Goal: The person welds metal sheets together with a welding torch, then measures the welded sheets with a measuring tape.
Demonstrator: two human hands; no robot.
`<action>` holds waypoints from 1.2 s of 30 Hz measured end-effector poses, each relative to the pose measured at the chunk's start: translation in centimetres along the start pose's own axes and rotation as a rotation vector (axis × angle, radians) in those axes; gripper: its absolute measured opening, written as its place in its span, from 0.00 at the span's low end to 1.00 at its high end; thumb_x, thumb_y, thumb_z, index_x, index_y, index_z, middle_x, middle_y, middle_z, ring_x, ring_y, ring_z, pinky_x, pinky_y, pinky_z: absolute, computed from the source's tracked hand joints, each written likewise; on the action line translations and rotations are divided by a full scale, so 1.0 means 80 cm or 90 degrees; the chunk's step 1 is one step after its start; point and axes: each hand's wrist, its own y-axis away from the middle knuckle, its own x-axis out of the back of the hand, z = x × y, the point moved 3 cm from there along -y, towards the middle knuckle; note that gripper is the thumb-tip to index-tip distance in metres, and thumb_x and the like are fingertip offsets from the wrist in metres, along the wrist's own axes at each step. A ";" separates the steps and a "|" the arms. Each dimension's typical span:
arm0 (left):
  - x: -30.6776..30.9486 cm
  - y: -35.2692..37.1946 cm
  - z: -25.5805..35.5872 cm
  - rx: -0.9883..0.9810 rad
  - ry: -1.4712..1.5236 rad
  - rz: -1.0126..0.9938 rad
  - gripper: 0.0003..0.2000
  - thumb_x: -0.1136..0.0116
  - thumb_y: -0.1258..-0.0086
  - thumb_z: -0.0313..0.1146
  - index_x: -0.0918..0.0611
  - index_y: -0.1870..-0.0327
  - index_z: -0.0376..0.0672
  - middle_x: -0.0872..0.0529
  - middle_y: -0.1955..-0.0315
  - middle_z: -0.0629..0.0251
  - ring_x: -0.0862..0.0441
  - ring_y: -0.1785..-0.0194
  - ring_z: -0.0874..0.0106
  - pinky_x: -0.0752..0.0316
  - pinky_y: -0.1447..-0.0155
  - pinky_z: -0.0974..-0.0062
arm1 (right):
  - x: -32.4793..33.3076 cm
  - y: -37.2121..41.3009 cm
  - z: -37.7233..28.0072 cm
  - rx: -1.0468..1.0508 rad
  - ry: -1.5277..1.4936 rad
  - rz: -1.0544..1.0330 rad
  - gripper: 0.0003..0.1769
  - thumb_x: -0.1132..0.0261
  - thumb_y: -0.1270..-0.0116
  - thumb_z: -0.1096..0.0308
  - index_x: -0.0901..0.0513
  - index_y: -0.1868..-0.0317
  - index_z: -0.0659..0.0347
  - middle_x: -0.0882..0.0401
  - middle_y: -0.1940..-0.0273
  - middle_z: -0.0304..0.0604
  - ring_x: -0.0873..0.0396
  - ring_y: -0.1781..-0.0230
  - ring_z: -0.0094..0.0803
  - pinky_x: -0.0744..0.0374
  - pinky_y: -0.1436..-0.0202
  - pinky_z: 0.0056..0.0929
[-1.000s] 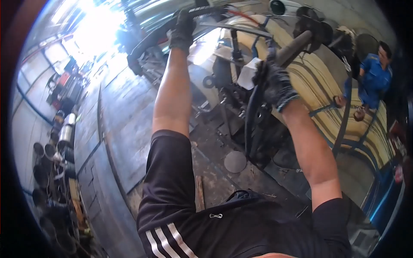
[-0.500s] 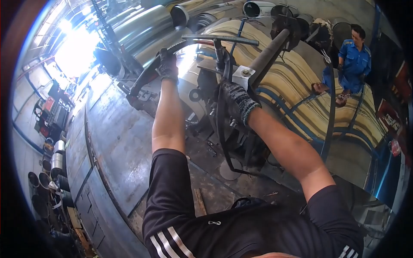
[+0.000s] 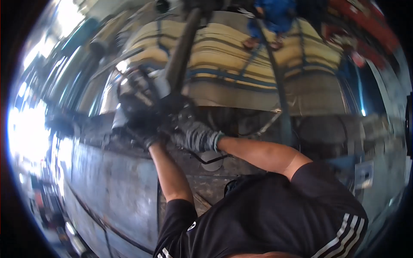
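A dark metal machine head (image 3: 146,101) stands before me, smeared by motion. From it a long round bar (image 3: 183,56) runs away toward the back. My left hand (image 3: 144,135), in a dark glove, is low against the near side of the machine, its fingers blurred and partly hidden. Close beside it, my right hand (image 3: 195,135) wears a grey knit glove and reaches to the machine's lower right part. What its fingertips touch cannot be made out. Below my right hand, a bent dark rod (image 3: 211,161) passes over a round plate (image 3: 212,165).
A large shiny sheet (image 3: 232,64) with yellow wavy reflections lies behind the machine. Another person (image 3: 275,17) in blue stands beyond it. Dark metal plates (image 3: 116,176) cover the left side. Rolled metal sheets (image 3: 71,73) lie at the upper left.
My view has turned right and down. My left hand has left the raised lever and come down beside the machine; my right hand has moved lower, and both hands are now close together.
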 end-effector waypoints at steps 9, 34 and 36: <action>0.015 0.008 0.014 0.243 0.697 0.094 0.13 0.43 0.33 0.38 0.18 0.53 0.40 0.17 0.72 0.69 0.19 0.69 0.71 0.25 0.60 0.69 | 0.273 0.255 0.141 -0.187 0.279 0.075 0.17 0.45 0.23 0.55 0.17 0.46 0.56 0.16 0.58 0.51 0.17 0.61 0.47 0.20 0.55 0.43; -0.110 0.294 0.647 0.123 0.682 -0.631 0.15 0.42 0.25 0.35 0.17 0.45 0.35 0.13 0.54 0.59 0.16 0.51 0.71 0.21 0.45 0.72 | 0.388 0.495 0.578 -0.705 -0.395 0.471 0.26 0.35 0.27 0.53 0.21 0.38 0.64 0.20 0.40 0.47 0.23 0.40 0.34 0.25 0.35 0.36; -0.141 0.292 0.649 0.097 0.590 -0.623 0.15 0.41 0.26 0.35 0.17 0.44 0.36 0.13 0.53 0.57 0.16 0.48 0.69 0.22 0.44 0.71 | 0.376 0.518 0.610 -0.488 -0.205 0.358 0.31 0.38 0.26 0.50 0.26 0.34 0.66 0.24 0.36 0.58 0.26 0.34 0.47 0.27 0.32 0.40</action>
